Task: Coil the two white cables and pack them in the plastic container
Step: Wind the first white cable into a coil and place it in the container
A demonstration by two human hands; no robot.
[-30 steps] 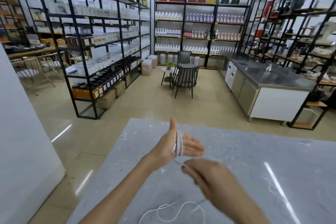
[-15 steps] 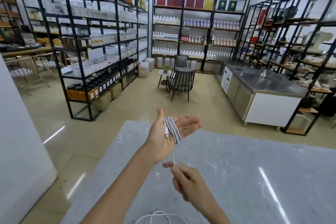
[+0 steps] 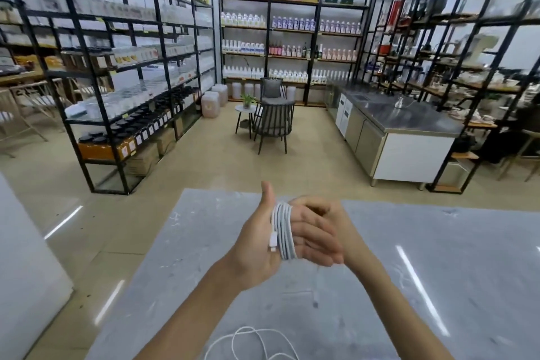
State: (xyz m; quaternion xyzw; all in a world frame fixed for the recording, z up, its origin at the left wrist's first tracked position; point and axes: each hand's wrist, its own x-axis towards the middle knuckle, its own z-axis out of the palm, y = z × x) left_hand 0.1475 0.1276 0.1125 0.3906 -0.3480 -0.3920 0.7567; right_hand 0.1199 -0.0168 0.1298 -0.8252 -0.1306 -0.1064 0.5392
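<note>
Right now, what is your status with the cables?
Left hand open, coil round it. Right hand at coil, grip blurred. Loose cable on table. Container not seen.

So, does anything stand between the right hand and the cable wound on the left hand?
Nothing visible does. The right hand sits close behind the left hand, beside the white cable wound around its palm.

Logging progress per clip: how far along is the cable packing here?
Done: several turns of white cable wound round the left hand. In hand: the right hand is beside the coil, apparently winding. Left: loose cable lies on the table; no container is in view, so nothing packed.
</note>
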